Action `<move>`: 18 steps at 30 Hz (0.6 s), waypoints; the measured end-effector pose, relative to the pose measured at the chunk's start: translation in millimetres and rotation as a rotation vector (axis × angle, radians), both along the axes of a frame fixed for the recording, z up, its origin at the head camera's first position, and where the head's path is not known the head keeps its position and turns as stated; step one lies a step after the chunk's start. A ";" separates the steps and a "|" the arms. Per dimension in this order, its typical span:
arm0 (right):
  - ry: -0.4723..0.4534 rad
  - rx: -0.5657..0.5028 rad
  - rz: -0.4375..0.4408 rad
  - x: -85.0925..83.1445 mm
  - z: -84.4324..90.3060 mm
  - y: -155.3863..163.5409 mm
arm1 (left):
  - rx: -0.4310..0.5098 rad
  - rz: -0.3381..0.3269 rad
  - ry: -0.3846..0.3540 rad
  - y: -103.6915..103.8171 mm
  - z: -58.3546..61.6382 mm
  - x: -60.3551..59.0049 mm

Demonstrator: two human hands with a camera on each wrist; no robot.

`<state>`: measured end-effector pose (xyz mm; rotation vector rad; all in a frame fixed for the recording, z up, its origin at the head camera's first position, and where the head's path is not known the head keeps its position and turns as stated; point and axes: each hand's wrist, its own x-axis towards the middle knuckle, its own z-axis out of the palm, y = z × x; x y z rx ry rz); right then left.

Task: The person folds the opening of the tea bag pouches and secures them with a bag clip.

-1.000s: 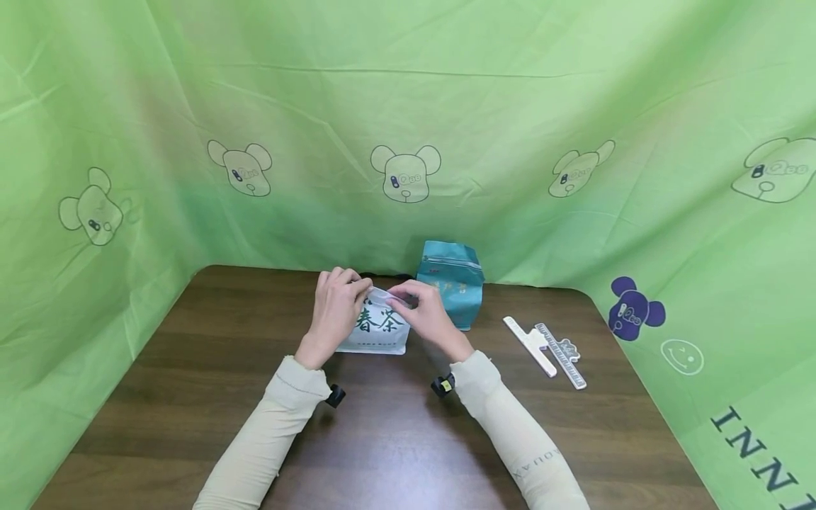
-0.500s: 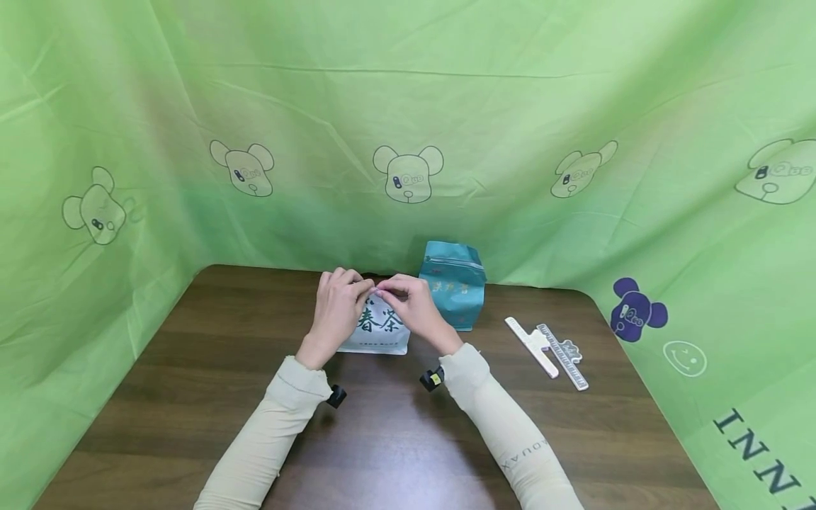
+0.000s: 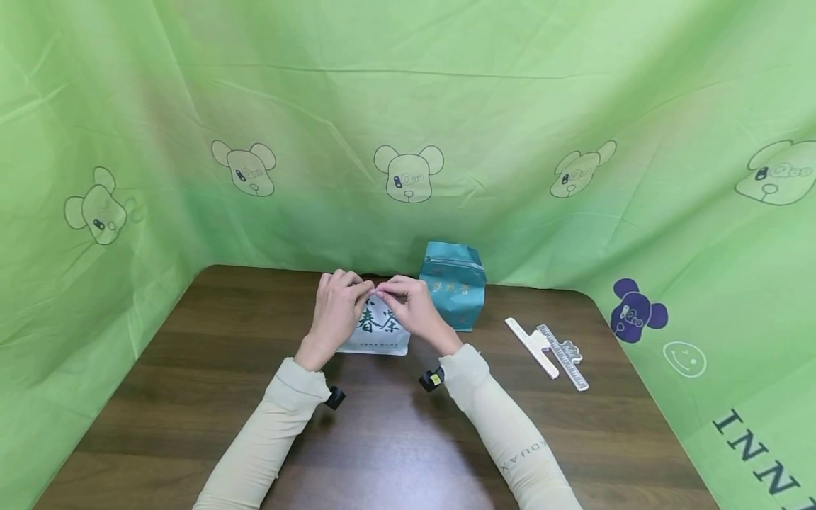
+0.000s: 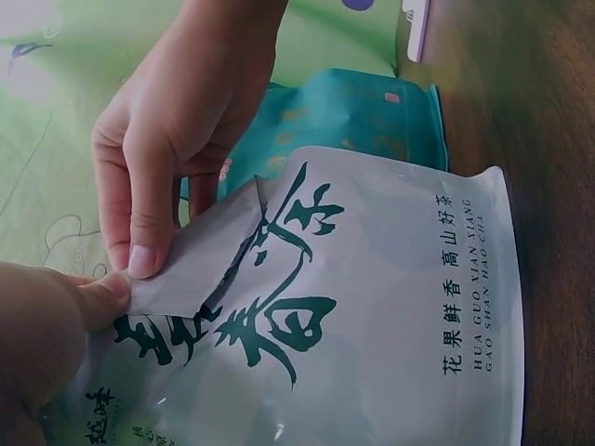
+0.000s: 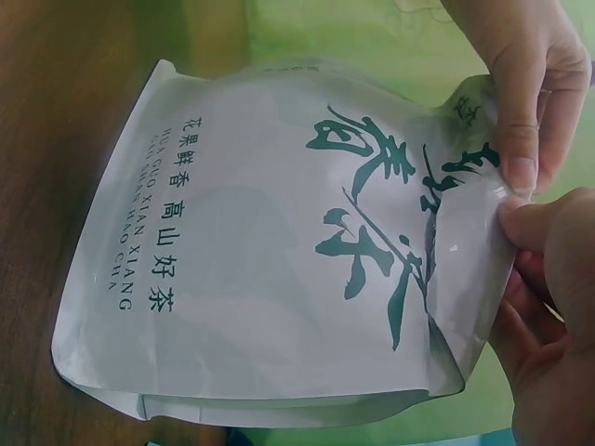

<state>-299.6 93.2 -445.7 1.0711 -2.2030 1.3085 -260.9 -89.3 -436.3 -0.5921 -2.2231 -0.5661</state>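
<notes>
Your left hand (image 3: 336,309) and right hand (image 3: 414,309) meet fingertip to fingertip at the top edge of the white tea pouch (image 3: 377,328), each pinching it, forearms angled inward in beige sleeves.

White tea pouch (image 5: 270,269): large green brush characters, "春茶" readable in the head view; small print "花果鲜香 高山好茶" over "HUA GUO XIAN XIANG GAO SHAN HAO CHA".
Teal pouch (image 3: 454,290): pale characters, too small to read.
Right sleeve (image 3: 510,439): "AQUAX", last letters unsure.
Green backdrop (image 3: 758,453): "INNI", cut off by the frame; bear prints (image 3: 408,173) with a tiny illegible logo.
</notes>
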 end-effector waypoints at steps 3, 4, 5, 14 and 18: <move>-0.042 -0.022 0.006 -0.7 -1.7 0.8 | 0.001 -0.002 -0.002 0.0 0.7 0.4; -0.062 -0.031 0.004 -1.2 -2.3 1.3 | 0.002 -0.002 -0.005 0.0 0.9 0.5; -0.080 -0.038 -0.003 -1.6 -2.7 1.9 | 0.004 -0.003 -0.009 0.0 0.8 0.3; -0.121 -0.031 -0.051 -3.2 -5.5 6.5 | -0.005 0.007 -0.034 -0.2 1.3 0.0; -0.060 0.004 -0.044 -4.7 -5.8 7.0 | -0.006 0.004 -0.033 -0.3 2.7 -0.9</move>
